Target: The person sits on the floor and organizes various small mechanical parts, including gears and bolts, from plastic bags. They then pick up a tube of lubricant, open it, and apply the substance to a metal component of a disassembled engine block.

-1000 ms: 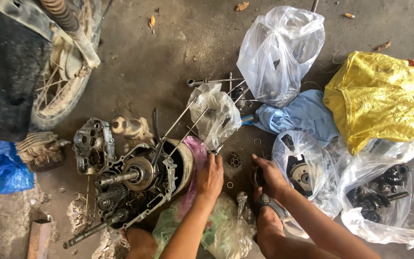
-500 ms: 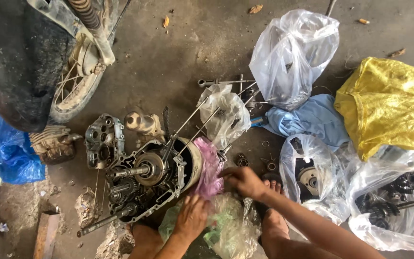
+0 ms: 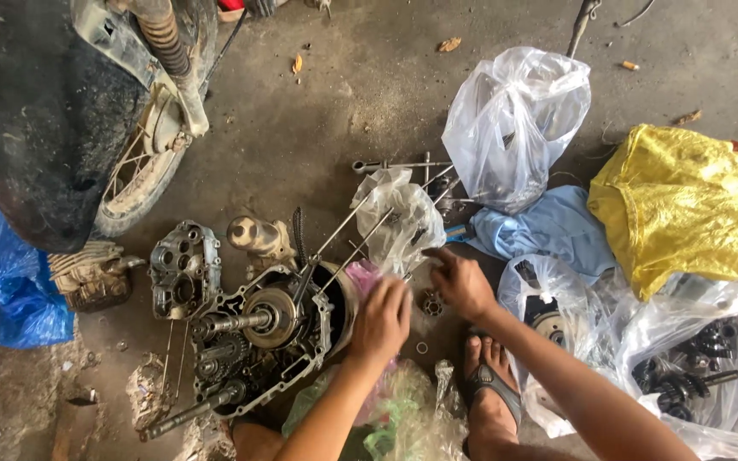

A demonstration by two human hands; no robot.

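Hands: left [image 3: 382, 318] rests loosely curled on grimy grey metal engine crankcase [image 3: 258, 341], right [image 3: 463, 286] open, holding nothing. Crankcase looks heavy, rigid, oily; grip the casing rim, not the thin studs [image 3: 343, 239].

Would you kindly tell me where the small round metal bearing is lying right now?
In the head view, the small round metal bearing lies on the concrete floor at centre, just below the right hand, right of the left hand and above the sandalled foot.

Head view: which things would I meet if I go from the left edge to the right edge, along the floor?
Blue bag → engine case → left hand → right hand → blue cloth → yellow bag.
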